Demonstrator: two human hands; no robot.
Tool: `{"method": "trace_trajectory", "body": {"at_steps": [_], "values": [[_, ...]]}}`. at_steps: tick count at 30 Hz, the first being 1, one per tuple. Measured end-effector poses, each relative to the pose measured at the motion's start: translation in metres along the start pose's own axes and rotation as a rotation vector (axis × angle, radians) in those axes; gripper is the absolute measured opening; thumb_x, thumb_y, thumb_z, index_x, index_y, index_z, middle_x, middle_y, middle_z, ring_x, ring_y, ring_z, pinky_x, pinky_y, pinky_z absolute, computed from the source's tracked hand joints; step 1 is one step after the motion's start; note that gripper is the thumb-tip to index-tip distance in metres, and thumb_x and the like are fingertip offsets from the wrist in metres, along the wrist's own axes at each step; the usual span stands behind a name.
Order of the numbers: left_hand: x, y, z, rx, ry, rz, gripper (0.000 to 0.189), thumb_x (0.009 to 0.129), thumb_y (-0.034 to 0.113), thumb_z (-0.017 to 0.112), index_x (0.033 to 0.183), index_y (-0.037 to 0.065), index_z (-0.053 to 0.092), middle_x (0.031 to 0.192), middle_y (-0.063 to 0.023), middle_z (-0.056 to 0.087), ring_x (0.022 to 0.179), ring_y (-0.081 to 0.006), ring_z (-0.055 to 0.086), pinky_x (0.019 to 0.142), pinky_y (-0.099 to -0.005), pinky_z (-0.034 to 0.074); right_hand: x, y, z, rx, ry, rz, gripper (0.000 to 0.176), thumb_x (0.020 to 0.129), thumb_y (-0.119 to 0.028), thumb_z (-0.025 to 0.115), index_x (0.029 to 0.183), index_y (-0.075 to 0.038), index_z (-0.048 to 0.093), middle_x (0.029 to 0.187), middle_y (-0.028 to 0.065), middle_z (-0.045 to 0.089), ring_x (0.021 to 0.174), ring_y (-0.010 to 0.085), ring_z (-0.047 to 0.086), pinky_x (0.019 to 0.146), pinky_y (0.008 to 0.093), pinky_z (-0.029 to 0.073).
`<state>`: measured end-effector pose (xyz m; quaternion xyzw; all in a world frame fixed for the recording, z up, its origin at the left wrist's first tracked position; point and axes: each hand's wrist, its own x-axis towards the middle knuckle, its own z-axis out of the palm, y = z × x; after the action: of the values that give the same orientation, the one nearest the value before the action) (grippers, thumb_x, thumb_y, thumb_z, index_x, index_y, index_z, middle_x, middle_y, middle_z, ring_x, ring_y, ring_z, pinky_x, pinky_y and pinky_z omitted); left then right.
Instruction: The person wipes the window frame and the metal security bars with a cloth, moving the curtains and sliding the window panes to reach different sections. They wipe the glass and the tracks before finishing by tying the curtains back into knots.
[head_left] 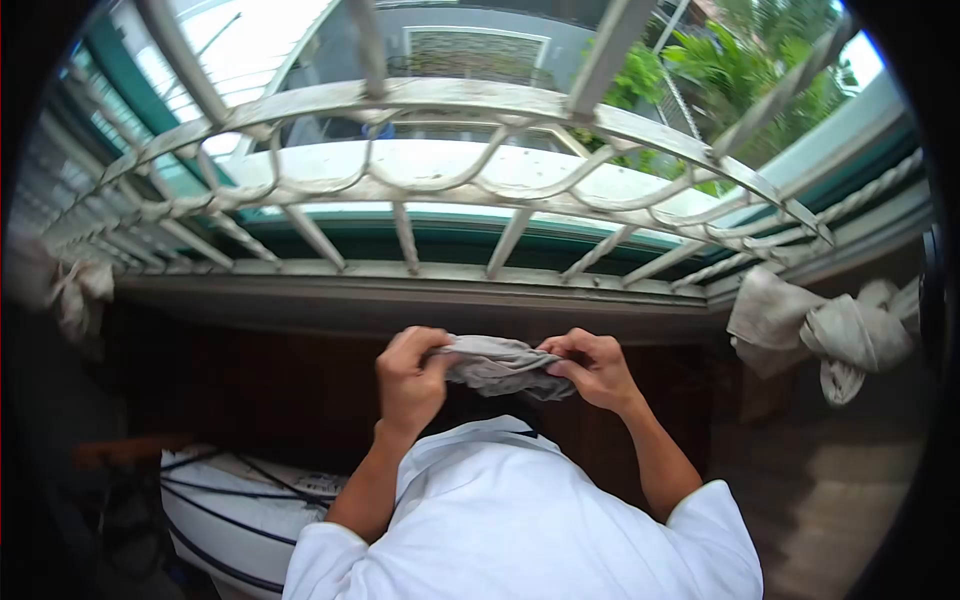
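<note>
A crumpled grey cloth [500, 365] is stretched between my two hands, in front of my chest and below the window sill. My left hand [412, 375] is closed on its left end, the fingers curled around the fabric. At the opposite end, my right hand [590, 368] pinches the cloth between thumb and fingers. The fabric hangs in loose folds in the middle and touches nothing else that I can see.
A white metal window grille [430, 190] spans the view ahead, above a sill [440, 290]. Knotted pale curtains hang at the right [850, 335] and left [80, 300]. A white object wrapped with black cords [230, 510] stands at lower left.
</note>
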<state>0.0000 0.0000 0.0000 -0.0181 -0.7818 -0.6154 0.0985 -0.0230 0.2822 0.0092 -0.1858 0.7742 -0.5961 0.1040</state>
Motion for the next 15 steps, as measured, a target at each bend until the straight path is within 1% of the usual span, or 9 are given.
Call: {"method": "trace_trajectory", "body": {"at_steps": [2,3,7,9,10,11,13,14,15], "values": [[-0.004,-0.012,-0.007,0.035,0.080,0.105,0.017,0.072,-0.012,0.073,0.084,0.000,0.070,0.100,-0.0092,0.070,0.086,-0.0193,0.064,0.065,-0.0286,0.050,0.006,-0.017,0.006,0.033,-0.029,0.110,0.014,0.089,0.003,0.067,0.086,-0.001,0.055,0.111,0.0167,0.072,0.084,0.0093,0.063,0.074,0.0242,0.051],[0.012,-0.008,-0.010,0.085,0.047,0.147,0.017,0.072,-0.012,0.073,0.084,0.000,0.070,0.100,-0.0092,0.070,0.086,-0.0193,0.064,0.065,-0.0286,0.050,0.019,-0.006,0.008,0.079,0.011,0.071,0.014,0.089,0.003,0.067,0.086,-0.001,0.055,0.111,0.0167,0.072,0.084,0.0093,0.063,0.074,0.0242,0.051],[0.011,-0.002,0.000,0.077,0.049,0.034,0.016,0.075,-0.010,0.073,0.088,0.000,0.074,0.105,-0.0099,0.071,0.092,-0.0182,0.065,0.067,-0.0254,0.050,0.018,-0.011,0.007,0.264,0.040,-0.031,0.013,0.090,0.004,0.067,0.087,0.000,0.056,0.113,0.0137,0.070,0.081,0.0056,0.059,0.071,0.0233,0.049],[0.016,-0.004,0.006,-0.068,0.094,0.000,0.012,0.078,-0.011,0.071,0.085,-0.002,0.074,0.107,-0.0103,0.072,0.097,-0.0166,0.066,0.067,-0.0238,0.050,0.015,-0.009,0.011,0.495,0.136,-0.123,0.009,0.094,0.002,0.066,0.091,-0.001,0.058,0.109,0.0102,0.070,0.080,0.0039,0.056,0.070,0.0216,0.047],[0.021,-0.005,0.006,-0.109,-0.005,0.037,0.023,0.079,-0.002,0.075,0.102,-0.001,0.072,0.117,-0.0114,0.069,0.106,-0.0192,0.064,0.079,-0.0297,0.052,0.010,-0.006,0.011,0.596,0.215,-0.025,0.007,0.095,0.001,0.067,0.097,-0.001,0.062,0.090,0.0033,0.067,0.087,0.0073,0.062,0.073,0.0213,0.048],[0.024,-0.001,0.016,-0.111,-0.040,0.043,0.023,0.079,-0.002,0.075,0.102,-0.001,0.072,0.117,-0.0114,0.069,0.106,-0.0192,0.064,0.079,-0.0297,0.052,0.007,0.003,0.009,0.598,0.251,-0.028,0.007,0.095,0.001,0.067,0.097,-0.001,0.062,0.090,0.0033,0.067,0.087,0.0073,0.062,0.073,0.0213,0.048],[0.035,0.041,0.044,-0.130,-0.128,0.077,0.048,0.078,0.008,0.081,0.123,0.001,0.063,0.127,-0.0127,0.065,0.111,-0.0237,0.062,0.092,-0.0377,0.048,0.002,0.017,0.006,0.572,0.346,0.017,0.007,0.096,-0.001,0.067,0.098,-0.005,0.061,0.081,-0.0054,0.059,0.070,-0.0010,0.046,0.059,0.0171,0.036],[0.037,0.043,0.056,0.000,-0.310,0.162,0.066,0.077,0.017,0.084,0.133,0.003,0.053,0.133,-0.0132,0.060,0.115,-0.0261,0.060,0.099,-0.0407,0.044,-0.003,0.013,0.006,0.580,0.393,0.021,0.008,0.096,-0.001,0.068,0.098,-0.006,0.062,0.074,-0.0091,0.050,0.066,-0.0017,0.040,0.055,0.0179,0.031],[0.042,0.052,0.073,0.040,-0.454,0.237,0.050,0.078,0.014,0.084,0.120,0.001,0.060,0.121,-0.0127,0.066,0.111,-0.0260,0.062,0.098,-0.0391,0.044,-0.006,0.010,0.002,0.582,0.420,0.016,0.008,0.096,-0.001,0.068,0.098,-0.006,0.062,0.074,-0.0091,0.050,0.066,-0.0017,0.040,0.055,0.0179,0.031]]}}
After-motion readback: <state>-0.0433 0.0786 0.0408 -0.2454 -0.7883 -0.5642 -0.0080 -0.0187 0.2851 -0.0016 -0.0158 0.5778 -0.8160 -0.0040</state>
